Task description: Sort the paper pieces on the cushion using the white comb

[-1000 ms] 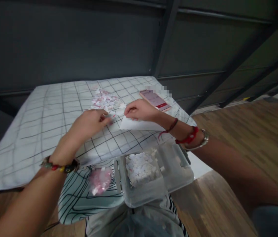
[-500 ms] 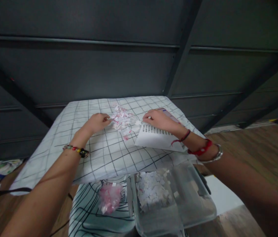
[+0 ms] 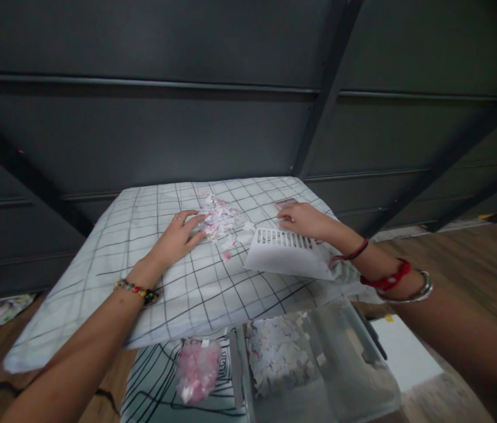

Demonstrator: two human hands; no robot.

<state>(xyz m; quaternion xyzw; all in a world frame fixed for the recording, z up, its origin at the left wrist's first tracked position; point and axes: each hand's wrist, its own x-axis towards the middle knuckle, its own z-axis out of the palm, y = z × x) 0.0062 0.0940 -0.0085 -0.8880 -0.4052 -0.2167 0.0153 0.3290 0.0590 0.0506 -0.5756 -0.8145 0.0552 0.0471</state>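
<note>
- Clear plastic container [image 3: 358, 376], bottom centre to lower right of the frame; its left part holds a mass of small white paper pieces [image 3: 278, 349].
- Clear bag with pink contents [image 3: 198, 371], just left of the container, lying on a teal surface with black lines [image 3: 155, 376].
- Worktop [image 3: 213, 288] under a white cloth with a dark grid, across the middle of the frame.
- White slotted sheet [image 3: 284, 261], right of centre, a row of narrow openings along its far edge.
- Left hand [image 3: 180, 238], centre left: grip spread, thumb apart from the bent fingers, tips at the near left edge of the paper heap.
- Right hand [image 3: 304, 220], right of centre, by the sheet's far edge: fingers curled; whether the grip pinches anything I cannot tell.
- Heap of white and pink paper slips [image 3: 218, 217], at centre; a few loose slips [image 3: 244, 232] lie between it and the sheet.
- Smartphone [image 3: 286, 204], beyond the right hand and partly hidden by it.
- Dark panelled wall [image 3: 164, 135], filling the upper frame.
</note>
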